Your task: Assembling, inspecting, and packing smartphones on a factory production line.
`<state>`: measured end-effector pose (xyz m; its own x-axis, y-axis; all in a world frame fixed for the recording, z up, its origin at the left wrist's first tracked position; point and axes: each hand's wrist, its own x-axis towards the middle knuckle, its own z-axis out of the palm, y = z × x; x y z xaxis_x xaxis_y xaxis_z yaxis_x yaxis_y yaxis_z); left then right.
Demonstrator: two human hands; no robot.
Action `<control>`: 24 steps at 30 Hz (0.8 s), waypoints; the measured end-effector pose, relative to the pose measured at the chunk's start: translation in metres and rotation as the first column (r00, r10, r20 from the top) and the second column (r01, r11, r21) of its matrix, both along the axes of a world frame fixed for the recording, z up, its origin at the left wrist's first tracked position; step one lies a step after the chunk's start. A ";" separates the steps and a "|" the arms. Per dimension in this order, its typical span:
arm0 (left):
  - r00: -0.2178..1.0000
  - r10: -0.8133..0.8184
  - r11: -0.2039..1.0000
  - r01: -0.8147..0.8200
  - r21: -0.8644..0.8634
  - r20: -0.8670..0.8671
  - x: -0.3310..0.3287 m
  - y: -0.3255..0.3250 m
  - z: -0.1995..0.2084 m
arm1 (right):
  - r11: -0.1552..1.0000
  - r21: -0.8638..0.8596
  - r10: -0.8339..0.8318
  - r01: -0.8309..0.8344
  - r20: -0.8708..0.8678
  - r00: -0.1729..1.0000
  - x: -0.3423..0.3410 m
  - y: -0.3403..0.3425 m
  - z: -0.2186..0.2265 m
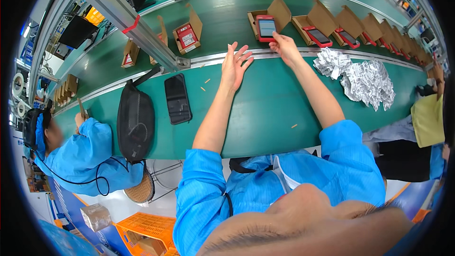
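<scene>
My right hand (285,48) pinches the lower right corner of a red handheld device (266,27) with a lit screen. The device lies over an open brown cardboard box (277,13) whose lid stands up at the back. My left hand (233,68) is open above the metal rail of the bench, fingers spread, holding nothing. To the right, another open box (302,20) has a red device (317,36) with a dark screen at its front. Farther left, a box (195,22) holds a red-and-white package (187,37).
Heaps of small white paper pieces (367,83) lie right of my arm. A black phone (177,98) and a black pouch (136,121) rest on the green bench (265,109). A metal post (121,12) rises at left. Co-workers sit on both sides; more open boxes line the right.
</scene>
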<state>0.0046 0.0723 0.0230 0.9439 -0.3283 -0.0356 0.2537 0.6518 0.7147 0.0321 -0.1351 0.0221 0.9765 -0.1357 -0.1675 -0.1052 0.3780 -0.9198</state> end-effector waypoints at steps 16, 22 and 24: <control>0.483 0.709 0.334 -0.872 0.359 0.514 0.031 0.041 -0.009 | 0.652 -0.731 0.111 0.203 0.357 0.928 0.102 0.191 0.022; 0.686 0.726 0.687 -0.721 0.088 -0.042 0.034 0.046 -0.009 | 0.367 -0.866 0.375 0.341 0.473 0.797 0.026 0.172 0.054; 0.804 0.588 0.807 -0.576 -0.131 0.087 0.040 0.052 -0.027 | 0.281 -0.691 0.593 0.666 0.671 0.446 0.004 0.164 0.041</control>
<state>0.0442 0.1244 -0.0043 0.9532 0.2885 0.0901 -0.2770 0.7148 0.6421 0.0358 0.0286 0.0626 0.4454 0.4143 0.7937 0.7549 -0.6505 -0.0840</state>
